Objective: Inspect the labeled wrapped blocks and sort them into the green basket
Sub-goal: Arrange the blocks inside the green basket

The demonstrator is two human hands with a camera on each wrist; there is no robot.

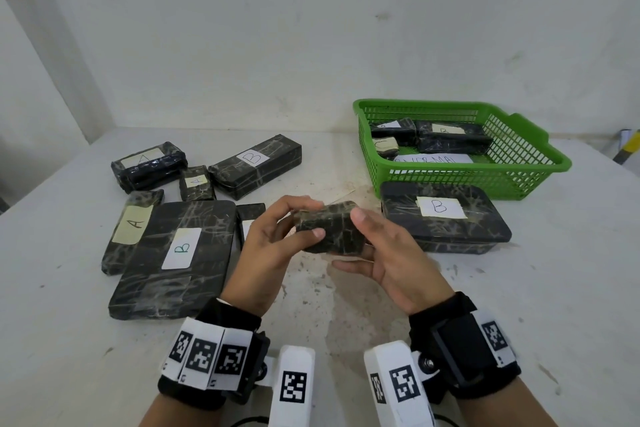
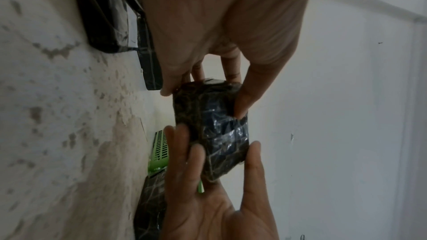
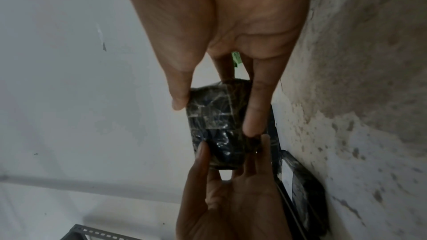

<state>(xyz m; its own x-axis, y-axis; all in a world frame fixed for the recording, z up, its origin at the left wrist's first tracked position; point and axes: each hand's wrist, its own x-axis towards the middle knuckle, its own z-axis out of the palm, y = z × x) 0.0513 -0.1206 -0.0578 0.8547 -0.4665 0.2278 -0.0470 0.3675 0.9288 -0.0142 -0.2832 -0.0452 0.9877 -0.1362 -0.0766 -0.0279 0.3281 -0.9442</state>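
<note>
Above the counter (image 1: 346,305), both hands, left (image 1: 266,250) and right (image 1: 391,253), hold one small block (image 1: 329,230) with curled fingers; no label shows yet, so it needs turning before the basket (image 1: 519,180).

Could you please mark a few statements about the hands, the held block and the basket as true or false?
1. Both the left hand and the right hand hold the small wrapped block. True.
2. The green basket is empty. False: wrapped blocks and a paper slip lie in it.
3. The large block just in front of the basket is labelled B. True.
4. The held block rests on the table. False: it is lifted above it.
</note>
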